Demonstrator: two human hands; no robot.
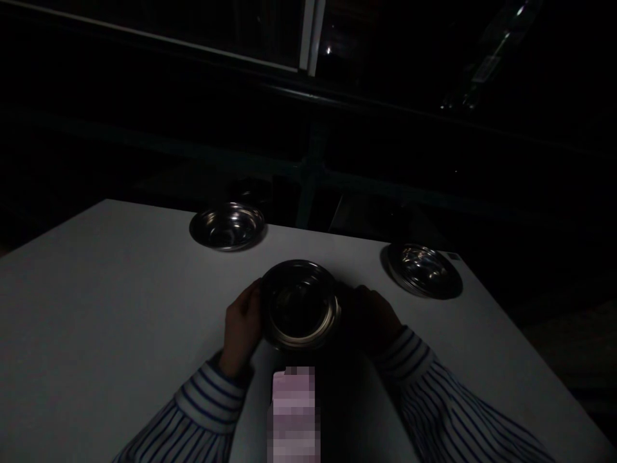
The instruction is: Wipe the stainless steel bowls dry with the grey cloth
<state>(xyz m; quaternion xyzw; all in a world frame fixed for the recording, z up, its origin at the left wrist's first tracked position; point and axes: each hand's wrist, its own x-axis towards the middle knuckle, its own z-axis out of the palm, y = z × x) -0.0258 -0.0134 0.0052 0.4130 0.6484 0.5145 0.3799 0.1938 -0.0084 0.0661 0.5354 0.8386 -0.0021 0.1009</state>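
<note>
A stack of shiny metal bowls stands on the white table right in front of me. My left hand curls against the stack's left side, fingers closed on the rim. On the right side my right hand grips the stack too, though it lies in deep shadow. Both sleeves are white with blue stripes.
One single metal bowl rests near the table's far edge, and another sits at the far right corner. A pink phone lies just below the stack. Beyond the table everything is dark, with a pale frame above.
</note>
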